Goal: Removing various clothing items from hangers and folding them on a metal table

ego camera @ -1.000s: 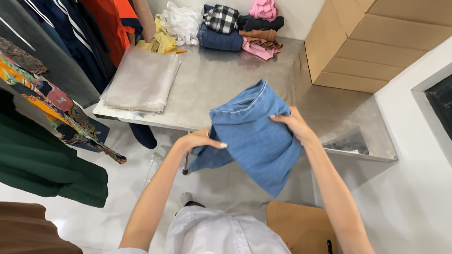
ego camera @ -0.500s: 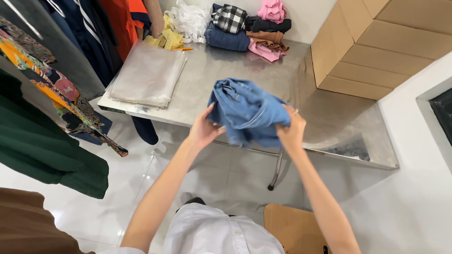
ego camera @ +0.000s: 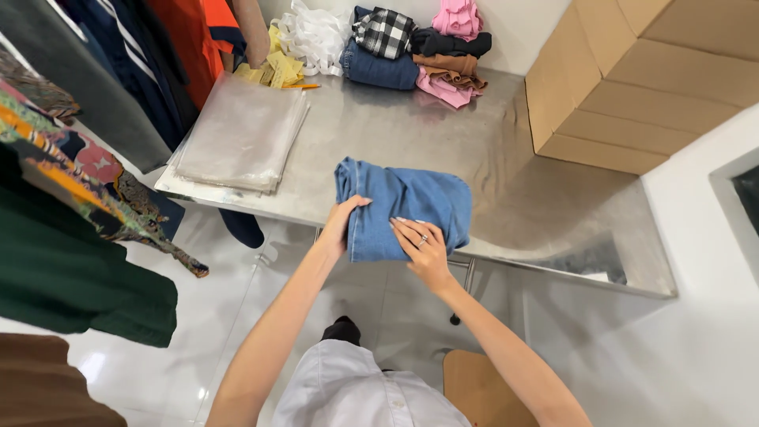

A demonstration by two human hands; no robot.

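Folded jeans [ego camera: 403, 207] laid at table [ego camera: 506, 158] near edge, frame centre. Left hand [ego camera: 341, 224] curled on left edge; right hand [ego camera: 423, 249] pressed flat, fingers spread.

A stack of brown cardboard boxes [ego camera: 632, 71] stands at the far right corner of the steel table [ego camera: 411, 134], against the wall, plain-sided and square-edged. To my left lies a pile of flat, clear plastic bags [ego camera: 237, 134], rectangular and greyish, near the table's left edge. I see no labels, signs or screens that I can make out.
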